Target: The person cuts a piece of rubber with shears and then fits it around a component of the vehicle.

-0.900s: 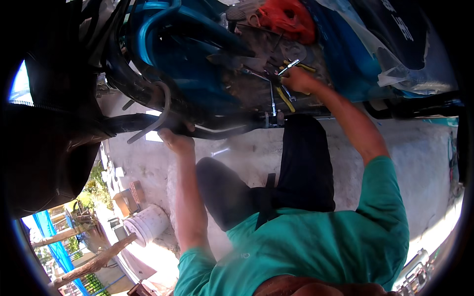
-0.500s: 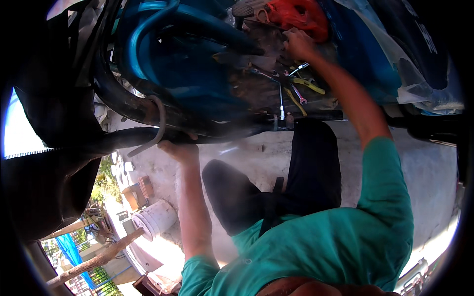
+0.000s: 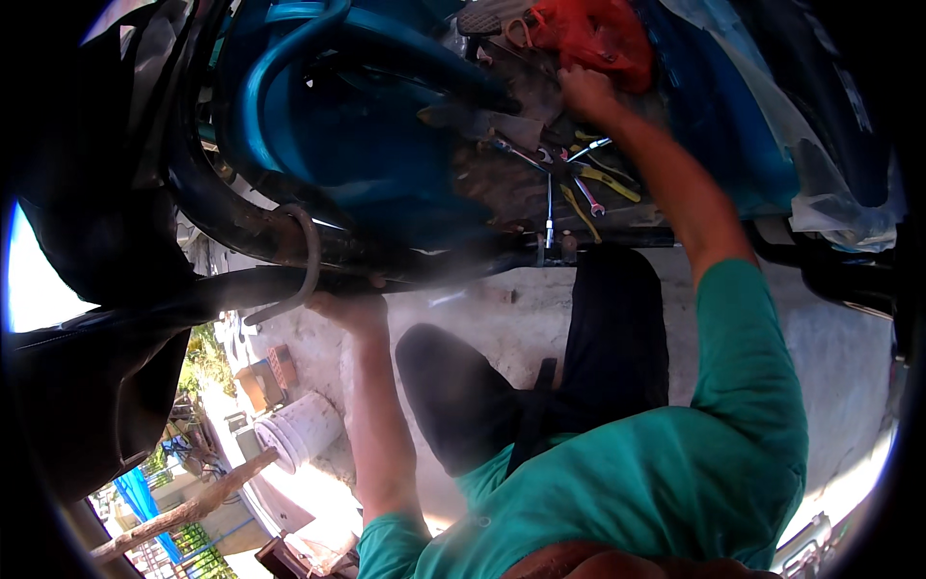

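My left hand (image 3: 349,309) is closed at the lower edge of a black frame bar (image 3: 231,286), beside a curved metal rod (image 3: 313,253). Most of its fingers are hidden by the bar. My right hand (image 3: 586,94) reaches to the far side of a dirty floor panel, its fingers curled just below a red plastic bag (image 3: 603,43). Whatever it pinches, if anything, is out of sight. Nearer to me on the panel lie a cross-shaped socket wrench (image 3: 550,203), yellow-handled pliers (image 3: 610,183) and a small open-end wrench (image 3: 588,196).
Blue body panels (image 3: 376,145) and a bent blue tube (image 3: 256,96) fill the far left. A dark pedal (image 3: 479,23) is at the top. Clear plastic sheeting (image 3: 820,183) hangs at the right. A white bucket (image 3: 304,429) and a wooden pole (image 3: 193,510) stand at lower left.
The view has shifted slightly. My right hand sits a little lower in the picture, still beside the red bag. My left hand stays at the black bar.
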Tool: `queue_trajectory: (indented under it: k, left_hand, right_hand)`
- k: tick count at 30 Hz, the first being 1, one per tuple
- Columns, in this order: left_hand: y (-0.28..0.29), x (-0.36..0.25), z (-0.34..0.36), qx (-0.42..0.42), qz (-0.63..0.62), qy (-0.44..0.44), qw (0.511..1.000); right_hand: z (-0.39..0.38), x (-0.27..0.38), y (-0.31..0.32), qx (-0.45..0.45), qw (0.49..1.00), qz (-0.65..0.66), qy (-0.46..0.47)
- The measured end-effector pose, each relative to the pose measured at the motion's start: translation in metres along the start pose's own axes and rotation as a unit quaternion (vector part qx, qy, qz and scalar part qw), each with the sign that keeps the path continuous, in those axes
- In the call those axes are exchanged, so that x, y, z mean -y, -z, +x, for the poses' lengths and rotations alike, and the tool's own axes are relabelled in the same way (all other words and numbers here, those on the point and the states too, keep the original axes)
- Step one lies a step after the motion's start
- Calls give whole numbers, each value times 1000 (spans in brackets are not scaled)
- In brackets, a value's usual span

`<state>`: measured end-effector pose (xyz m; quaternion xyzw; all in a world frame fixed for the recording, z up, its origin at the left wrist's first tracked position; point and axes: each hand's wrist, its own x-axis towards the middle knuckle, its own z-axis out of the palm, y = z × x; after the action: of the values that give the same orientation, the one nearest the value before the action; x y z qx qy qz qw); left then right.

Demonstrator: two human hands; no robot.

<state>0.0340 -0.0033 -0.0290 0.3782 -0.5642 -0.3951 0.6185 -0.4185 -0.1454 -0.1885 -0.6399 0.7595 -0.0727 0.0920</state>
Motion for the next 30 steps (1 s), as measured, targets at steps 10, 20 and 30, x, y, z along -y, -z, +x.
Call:
queue_trajectory:
  k: [10,20,30]
  left_hand:
    - [-22,-15,6,-3,87,8,996]
    - [-34,-25,3,-37,93,12,995]
    - [-32,-21,3,-55,94,26,994]
  right_hand:
    - [-19,-10,36,-187,977,100,7]
    - [-16,-58,52,-3,984,64,-164]
    - [3,-62,32,-332,783,410,-328]
